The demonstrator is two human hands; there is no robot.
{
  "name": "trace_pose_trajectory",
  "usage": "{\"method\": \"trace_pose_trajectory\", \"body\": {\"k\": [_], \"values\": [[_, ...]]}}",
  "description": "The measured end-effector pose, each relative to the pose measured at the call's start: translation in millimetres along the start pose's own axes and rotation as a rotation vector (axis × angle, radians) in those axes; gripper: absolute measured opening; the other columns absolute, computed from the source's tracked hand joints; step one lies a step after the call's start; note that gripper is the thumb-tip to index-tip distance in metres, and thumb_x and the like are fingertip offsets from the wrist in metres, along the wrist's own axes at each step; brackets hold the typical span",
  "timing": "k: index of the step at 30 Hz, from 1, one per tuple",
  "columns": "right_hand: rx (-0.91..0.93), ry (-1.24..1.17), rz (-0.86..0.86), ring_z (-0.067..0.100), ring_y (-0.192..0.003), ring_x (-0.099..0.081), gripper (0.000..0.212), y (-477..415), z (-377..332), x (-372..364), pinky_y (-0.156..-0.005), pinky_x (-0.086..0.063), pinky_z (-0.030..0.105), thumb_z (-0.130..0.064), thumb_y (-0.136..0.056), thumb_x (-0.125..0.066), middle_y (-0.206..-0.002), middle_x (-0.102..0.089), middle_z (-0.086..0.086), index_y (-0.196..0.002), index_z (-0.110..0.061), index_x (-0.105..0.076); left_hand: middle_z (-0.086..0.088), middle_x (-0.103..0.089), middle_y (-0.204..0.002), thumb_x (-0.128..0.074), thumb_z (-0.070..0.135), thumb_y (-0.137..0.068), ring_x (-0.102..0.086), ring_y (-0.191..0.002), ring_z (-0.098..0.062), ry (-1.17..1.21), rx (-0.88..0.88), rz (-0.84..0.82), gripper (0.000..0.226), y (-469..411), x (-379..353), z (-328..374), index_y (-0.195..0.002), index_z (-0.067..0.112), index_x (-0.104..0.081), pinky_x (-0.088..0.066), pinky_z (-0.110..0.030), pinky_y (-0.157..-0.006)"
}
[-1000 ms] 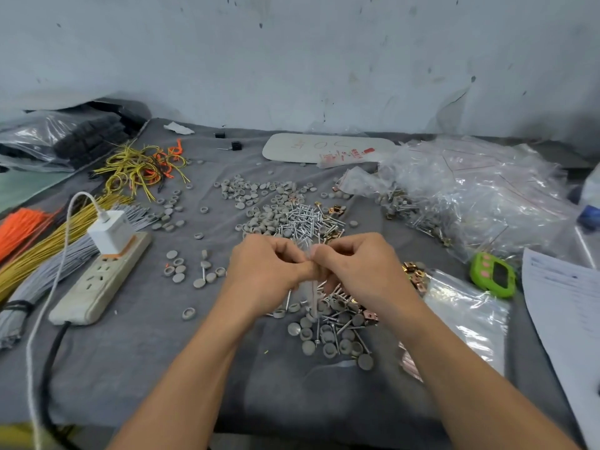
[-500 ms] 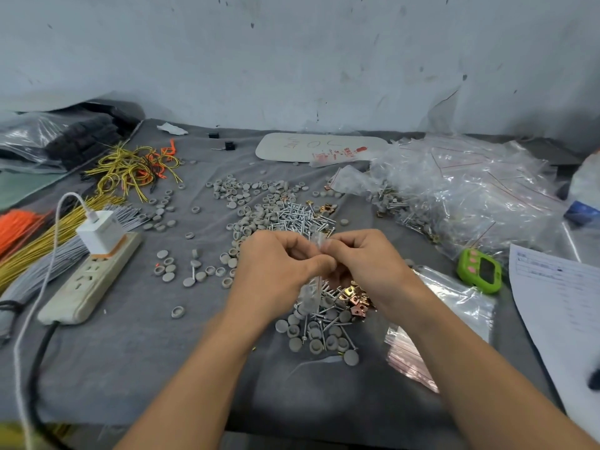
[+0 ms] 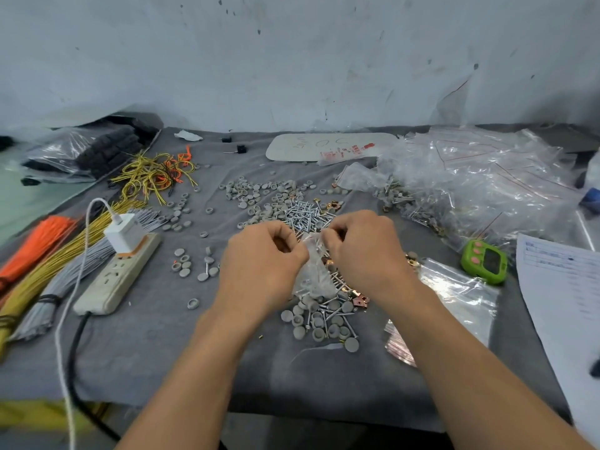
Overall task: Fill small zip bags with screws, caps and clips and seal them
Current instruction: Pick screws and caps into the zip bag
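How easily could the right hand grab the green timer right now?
Probably not at once: the right hand and left hand both pinch the small zip bag. The green timer lies uncovered to the right, so after letting go, the way looks free.

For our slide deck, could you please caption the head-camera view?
Left hand and right hand pinch a small zip bag over a pile of screws, caps and clips.

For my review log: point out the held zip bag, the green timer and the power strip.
zip bag (image 3: 312, 278), head view, clear hanging body.
green timer (image 3: 492, 264), head view, dark screen.
power strip (image 3: 117, 273), head view, socket face.
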State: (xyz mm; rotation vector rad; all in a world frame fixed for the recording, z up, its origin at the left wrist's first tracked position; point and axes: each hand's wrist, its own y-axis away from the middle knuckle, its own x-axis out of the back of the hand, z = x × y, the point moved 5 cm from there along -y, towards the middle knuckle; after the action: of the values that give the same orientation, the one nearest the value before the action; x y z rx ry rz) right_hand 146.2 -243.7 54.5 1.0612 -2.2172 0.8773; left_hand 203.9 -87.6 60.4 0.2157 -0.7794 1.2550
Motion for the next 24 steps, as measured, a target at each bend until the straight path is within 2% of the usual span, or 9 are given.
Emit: {"method": "trace_pose_trajectory", "body": {"k": [2, 4, 8, 11, 14, 17, 19, 22, 24], "values": [[-0.015, -0.026, -0.001, 0.013, -0.056, -0.061, 0.029, -0.1, -1.7, -5.7, -0.057, -0.047, 0.026, -0.023, -0.095, -0.063, -0.056, -0.064, -0.005, -0.068, -0.017, -0.073, 0.022, -0.066, -0.059, -0.073, 0.032, -0.079, -0.063, -0.058, -0.003, -0.081, 0.016, 0.091, 0.012, 6.3, 1.8, -0.6, -0.07, 0.032, -0.064, -0.052, -0.03, -0.061], [-0.022, -0.041, 0.007, 0.007, -0.052, -0.058, 0.031, 0.3, -1.1, -10.2, -0.05, -0.037, 0.013, -0.023, -0.095, -0.063, -0.054, -0.063, -0.006, -0.066, -0.017, -0.072, 0.025, -0.066, -0.062, -0.073, 0.033, -0.08, -0.063, -0.059, -0.002, -0.034, 0.037, 0.113, 0.011, 9.9, -4.9, -7.9, -0.075, 0.034, -0.063, -0.055, -0.033, -0.066], [-0.023, -0.123, 0.058, 0.004, -0.049, -0.056, 0.031, 0.2, -1.9, -8.9, -0.044, -0.037, 0.012, -0.026, -0.093, -0.063, -0.053, -0.063, -0.007, -0.064, -0.019, -0.071, 0.02, -0.069, -0.063, -0.072, 0.047, -0.084, -0.064, -0.056, -0.002, 0.084, 0.009, -0.005, 0.016, 7.9, -23.4, -13.1, -0.082, 0.034, -0.065, -0.053, -0.03, -0.059], [-0.041, -0.166, 0.107, 0.005, -0.049, -0.054, 0.034, 2.1, -5.4, -7.4, -0.045, -0.037, 0.016, -0.028, -0.091, -0.063, -0.052, -0.063, -0.008, -0.059, -0.019, -0.068, 0.009, -0.071, -0.06, -0.07, 0.029, -0.092, -0.069, -0.056, -0.015, 0.201, -0.04, -0.104, 0.016, -0.5, -29.3, -10.2, -0.077, 0.027, -0.072, -0.057, -0.034, -0.059], [-0.094, -0.223, 0.031, 0.006, -0.053, -0.062, 0.031, 7.2, -8.0, -12.9, -0.048, -0.043, 0.019, -0.041, -0.088, -0.068, -0.058, -0.068, -0.008, -0.066, -0.019, -0.071, 0.003, -0.069, -0.056, -0.067, 0.018, -0.095, -0.07, -0.057, -0.025, 0.205, -0.056, -0.125, 0.024, -3.6, -24.9, -15.8, -0.073, 0.025, -0.075, -0.061, -0.044, -0.061], [-0.105, -0.167, -0.007, 0.007, -0.059, -0.064, 0.021, 9.3, -10.0, -16.7, -0.056, -0.046, 0.025, -0.034, -0.086, -0.075, -0.06, -0.069, -0.008, -0.069, -0.022, -0.071, 0.001, -0.067, -0.053, -0.064, 0.01, -0.093, -0.068, -0.052, -0.017, 0.212, -0.043, -0.177, 0.025, -2.6, -23.9, -20.4, -0.074, 0.018, -0.078, -0.059, -0.039, -0.055], [-0.13, -0.122, -0.005, 0.008, -0.063, -0.065, 0.02, 10.4, -8.4, -14.6, -0.06, -0.048, 0.028, -0.027, -0.09, -0.073, -0.063, -0.07, -0.006, -0.07, -0.024, -0.07, 0.002, -0.069, -0.055, -0.065, 0.008, -0.093, -0.069, -0.053, -0.016, 0.249, 0.014, -0.187, 0.027, -0.6, -24.4, -19.8, -0.074, 0.021, -0.078, -0.061, -0.035, -0.056], [-0.183, 0.043, 0.011, 0.016, -0.073, -0.067, 0.028, 14.0, -4.0, -6.6, -0.065, -0.047, 0.027, -0.028, -0.093, -0.071, -0.074, -0.069, -0.005, -0.066, -0.025, -0.064, 0.012, -0.067, -0.054, -0.073, 0.021, -0.083, -0.067, -0.055, -0.006, 0.145, 0.082, 0.07, 0.018, -3.6, -9.1, -22.1, -0.069, 0.032, -0.074, -0.056, -0.024, -0.06], [-0.212, 0.215, 0.032, 0.02, -0.075, -0.066, 0.027, 17.3, -5.2, -1.6, -0.067, -0.042, 0.027, -0.033, -0.092, -0.07, -0.073, -0.066, -0.007, -0.067, -0.028, -0.061, 0.018, -0.062, -0.053, -0.075, 0.032, -0.075, -0.064, -0.058, -0.003, 0.034, 0.043, 0.222, 0.009, -3.0, 2.2, -17.2, -0.067, 0.035, -0.071, -0.051, -0.023, -0.062]]}}
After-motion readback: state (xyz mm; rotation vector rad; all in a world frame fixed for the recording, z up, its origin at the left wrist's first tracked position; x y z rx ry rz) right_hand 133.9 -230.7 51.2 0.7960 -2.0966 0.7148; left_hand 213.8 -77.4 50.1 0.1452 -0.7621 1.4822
